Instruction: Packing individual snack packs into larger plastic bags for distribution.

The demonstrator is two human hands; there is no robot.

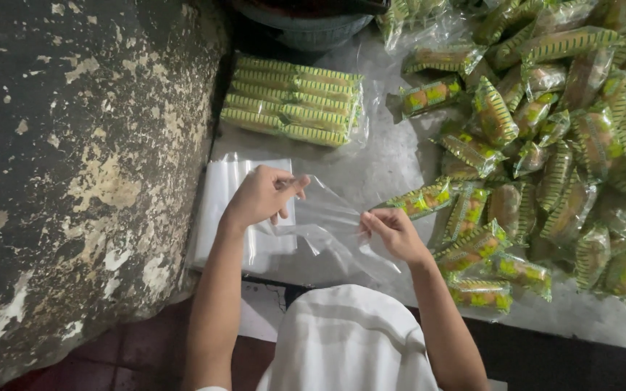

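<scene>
Both hands, left hand [261, 197] and right hand [393, 232], pinch a clear plastic bag [331, 228] over bare grey counter [389, 163], hemmed between a peeling wall [81, 159] and heaped wrapped snacks [559, 145].

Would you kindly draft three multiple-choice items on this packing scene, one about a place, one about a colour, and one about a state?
1. Where does the stack of clear plastic bags lie?
A. under the left hand
B. on the snack pile
C. in the basin

2. What colour are the stripes on the wrapped snack packets?
A. red and white
B. green and yellow
C. blue and black

3. What is the state of the clear plastic bag between the hands?
A. filled and sealed
B. lying untouched
C. empty, pinched by both hands

Answers: 1 A, the flat stack shows beneath the left hand by the wall. 2 B, the wrappers carry green and yellow stripes. 3 C, the left hand and right hand each pinch an edge and nothing is inside.
</scene>
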